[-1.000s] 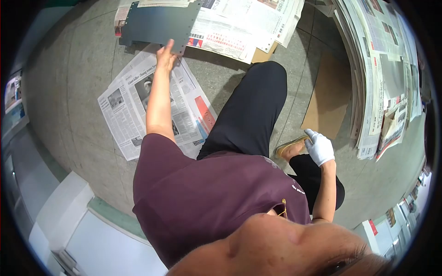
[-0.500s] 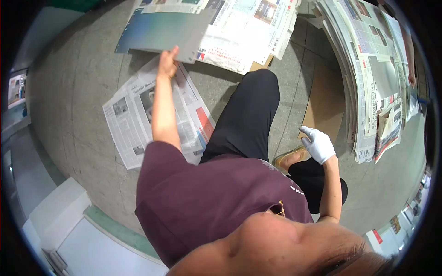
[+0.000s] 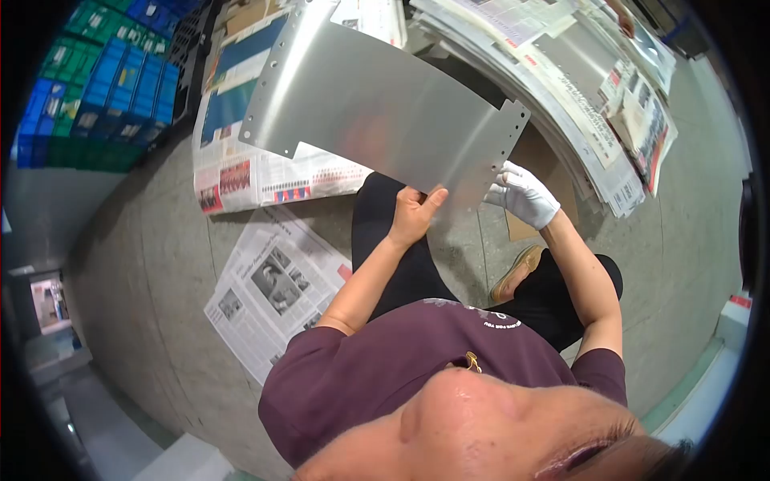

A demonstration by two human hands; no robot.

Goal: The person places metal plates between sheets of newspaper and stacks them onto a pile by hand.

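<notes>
A large thin metal sheet [image 3: 361, 104] with small holes along its edges is raised above the newspaper-covered pile. My bare left hand [image 3: 415, 215] grips its near edge, thumb on top and fingers underneath. My gloved right hand [image 3: 523, 195] is at the sheet's right corner, its fingers apart and partly behind the edge; whether it touches the sheet is hard to tell. Under the sheet, newspapers [image 3: 273, 178] with colour pictures lie on the pile. Another newspaper [image 3: 273, 280] lies spread on the floor beside my left forearm.
To the right stands a tall stack of newspapers and sheets [image 3: 553, 88], with cardboard [image 3: 525, 228] at its foot. Blue and green crates [image 3: 124, 88] are piled at the upper left. Part of another person's hand [image 3: 622, 20] shows beyond the stack. My bent knees are below the sheet.
My left hand has lifted the metal sheet off the pile and brought it rightward. My right hand has risen to the sheet's corner. The view has turned, bringing the crates into sight.
</notes>
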